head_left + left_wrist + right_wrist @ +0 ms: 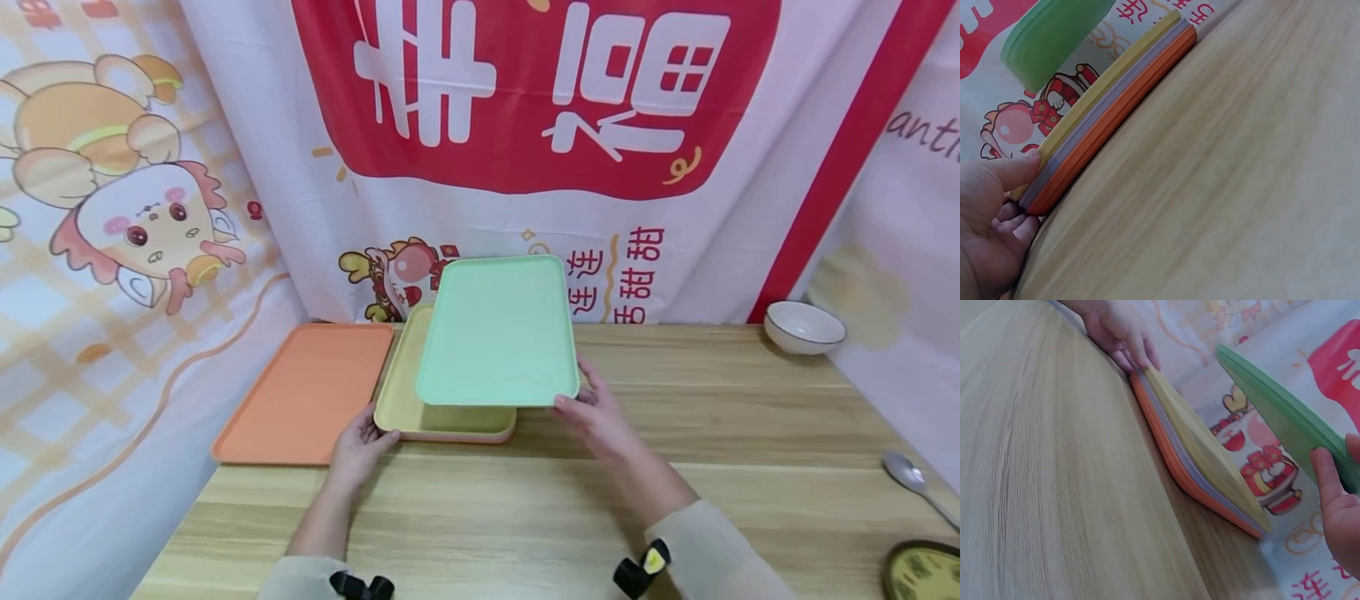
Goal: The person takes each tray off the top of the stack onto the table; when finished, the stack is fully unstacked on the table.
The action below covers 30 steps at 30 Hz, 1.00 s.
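In the head view my right hand [607, 421] holds a mint-green tray [498, 329] by its front right corner. This tray is raised above a stack, overlapping the yellow tray [397, 396] on top. At the stack's front left corner, my left hand [358, 454] pinches the edges, thumb on the yellow rim and fingers low at the side. The left wrist view shows a purple tray [1104, 107] under the yellow one and an orange tray [1116, 117] at the bottom. A gap separates the green tray [1285, 412] from the stack in the right wrist view.
Left of the stack, another orange tray [307, 392] lies flat on the wooden table [487, 517]. A white bowl [805, 327] stands at the back right. Along the right edge are a spoon [905, 473] and a dark-rimmed patterned dish [926, 571]. Printed cloth [247, 208] hangs behind.
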{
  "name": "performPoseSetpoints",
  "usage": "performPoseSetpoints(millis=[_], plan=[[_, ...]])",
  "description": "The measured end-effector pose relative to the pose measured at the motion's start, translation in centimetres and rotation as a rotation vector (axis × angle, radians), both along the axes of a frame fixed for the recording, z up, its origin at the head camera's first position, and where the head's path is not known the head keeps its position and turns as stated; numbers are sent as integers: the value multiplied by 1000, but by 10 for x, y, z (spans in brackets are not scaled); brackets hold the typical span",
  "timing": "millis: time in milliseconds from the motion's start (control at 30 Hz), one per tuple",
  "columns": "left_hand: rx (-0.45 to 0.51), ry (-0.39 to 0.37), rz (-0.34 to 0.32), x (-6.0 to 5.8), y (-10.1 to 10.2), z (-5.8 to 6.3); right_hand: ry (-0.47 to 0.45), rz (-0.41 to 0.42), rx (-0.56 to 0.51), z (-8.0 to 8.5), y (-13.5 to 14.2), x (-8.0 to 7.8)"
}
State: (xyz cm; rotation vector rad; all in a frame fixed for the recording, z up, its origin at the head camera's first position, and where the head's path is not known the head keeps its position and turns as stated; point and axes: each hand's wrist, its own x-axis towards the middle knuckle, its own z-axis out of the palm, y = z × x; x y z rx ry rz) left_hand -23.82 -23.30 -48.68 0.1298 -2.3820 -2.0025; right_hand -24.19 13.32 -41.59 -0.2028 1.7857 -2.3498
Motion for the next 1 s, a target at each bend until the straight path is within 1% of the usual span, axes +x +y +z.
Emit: performPoseSetpoints(millis=[100,200,400,567,700,933,1000], plan=[[3,2,-2,0,0,1,30,-10,20,2,22,7],[5,6,-4,1,0,1,50,-5,6,4,44,14],[-9,6,1,1,1,1,136,27,-90,-1,88,25],[-8,5,11,1,2,2,153,52,-146,-10,119,30],[2,11,9,1,1,1,137,73,-147,-17,137,32],[19,16,15,-1,1,-1,31,45,-43,-27,156,30],[17,13,14,-2,2,-1,24,46,-40,-31,159,29]])
